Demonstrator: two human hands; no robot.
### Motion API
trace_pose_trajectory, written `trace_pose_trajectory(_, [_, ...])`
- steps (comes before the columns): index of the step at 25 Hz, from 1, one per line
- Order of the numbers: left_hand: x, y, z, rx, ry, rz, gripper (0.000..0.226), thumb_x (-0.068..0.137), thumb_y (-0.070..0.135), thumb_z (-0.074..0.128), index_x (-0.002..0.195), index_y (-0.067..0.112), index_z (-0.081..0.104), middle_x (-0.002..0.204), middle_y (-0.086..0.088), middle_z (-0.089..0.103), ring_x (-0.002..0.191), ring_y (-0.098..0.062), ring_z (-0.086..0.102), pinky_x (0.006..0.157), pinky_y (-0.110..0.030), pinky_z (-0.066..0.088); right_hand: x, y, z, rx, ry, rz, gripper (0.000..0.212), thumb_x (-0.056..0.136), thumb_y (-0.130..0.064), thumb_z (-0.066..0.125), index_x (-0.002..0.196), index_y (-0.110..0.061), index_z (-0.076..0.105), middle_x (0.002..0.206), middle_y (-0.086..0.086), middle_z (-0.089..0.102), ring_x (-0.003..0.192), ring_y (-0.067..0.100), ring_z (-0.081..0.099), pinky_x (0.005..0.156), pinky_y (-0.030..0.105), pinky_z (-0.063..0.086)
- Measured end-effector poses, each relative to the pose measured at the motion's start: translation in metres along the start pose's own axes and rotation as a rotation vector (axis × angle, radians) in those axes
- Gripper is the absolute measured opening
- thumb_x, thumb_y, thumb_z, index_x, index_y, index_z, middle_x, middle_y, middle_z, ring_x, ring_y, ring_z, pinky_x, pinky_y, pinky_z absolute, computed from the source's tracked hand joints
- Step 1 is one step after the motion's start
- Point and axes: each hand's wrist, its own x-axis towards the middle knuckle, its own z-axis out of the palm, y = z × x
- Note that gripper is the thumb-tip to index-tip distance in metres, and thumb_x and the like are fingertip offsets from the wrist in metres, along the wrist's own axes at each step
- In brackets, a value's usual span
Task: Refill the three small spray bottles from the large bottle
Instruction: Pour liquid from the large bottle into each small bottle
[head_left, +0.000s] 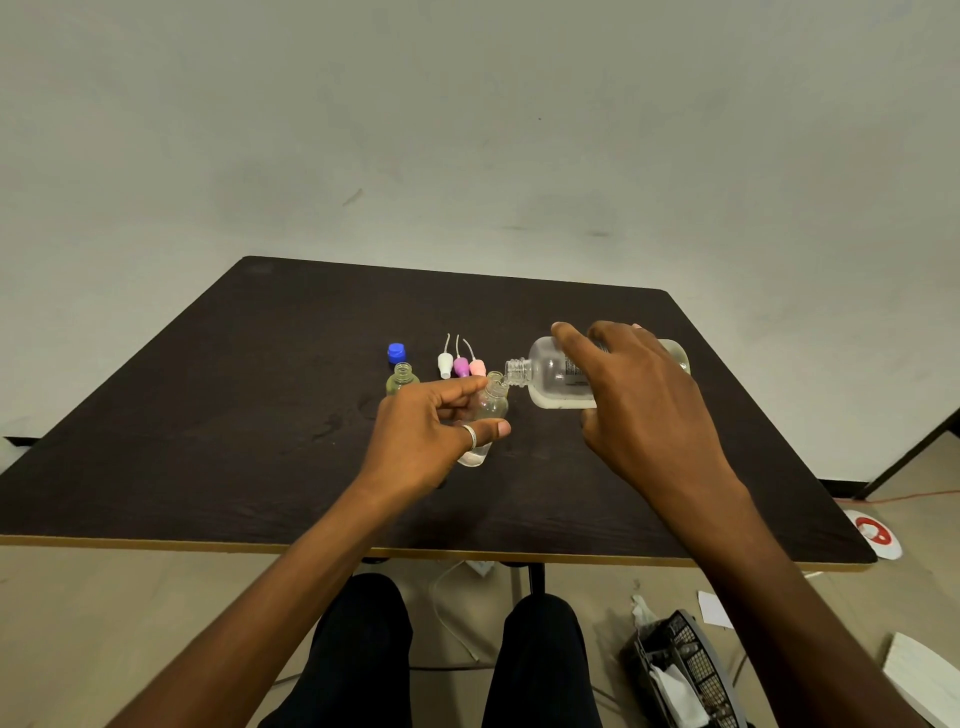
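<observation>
**Pouring from a large clear bottle into a small one, over a dark table**

Seen from above, at head height. Dark brown table (208, 441), matt, with faint wood grain and a pale edge strip.

Right of centre, held above the tabletop: large bottle (550, 376), clear plastic, rounded shoulders, threaded neck, uncapped. Tipped on its side, neck pointing left. Clear liquid pooled along its lower side. A printed label partly hidden under the fingers.

Right hand (639, 400) wrapped over the large bottle from above, fingers curled round its body, thumb underneath.

Just left of it: small bottle (491, 405), clear, round-shouldered, open at the top, leaning with its mouth up towards the large bottle's neck. Mouths touching or just apart: impossible to tell. A little clear liquid low in its base.

Left hand (426, 431) gripping the small bottle, forefinger along its upper side, thumb pressed across its lower body, remaining fingers curled in. Silver ring (470, 436) on the thumb.

Farther back on the table, standing upright: second small bottle (402, 378), open, glassy, yellowish contents. Behind it, a blue cap (396, 352), ribbed.

Between these and the pouring: three spray heads in a row, white (444, 364), purple (460, 366) and pink (477, 368), each with a thin pale dip tube pointing away.
</observation>
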Motion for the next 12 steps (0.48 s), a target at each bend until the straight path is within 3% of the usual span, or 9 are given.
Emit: trace_pose_trajectory(12, [0.0008, -0.0004, 0.0001, 0.002, 0.000, -0.004, 0.059, 0.071, 0.021, 0.086, 0.126, 0.018, 0.067, 0.108, 0.006, 0.075, 0.093, 0.008, 0.068, 0.084, -0.007, 0.051, 0.0006, -0.0004, -0.0006, -0.001, -0.006, -0.001, 0.081, 0.075, -0.014, 0.078, 0.145, -0.026, 0.039, 0.135, 0.010, 0.053, 0.126, 0.031, 0.048, 0.099, 0.046, 0.046])
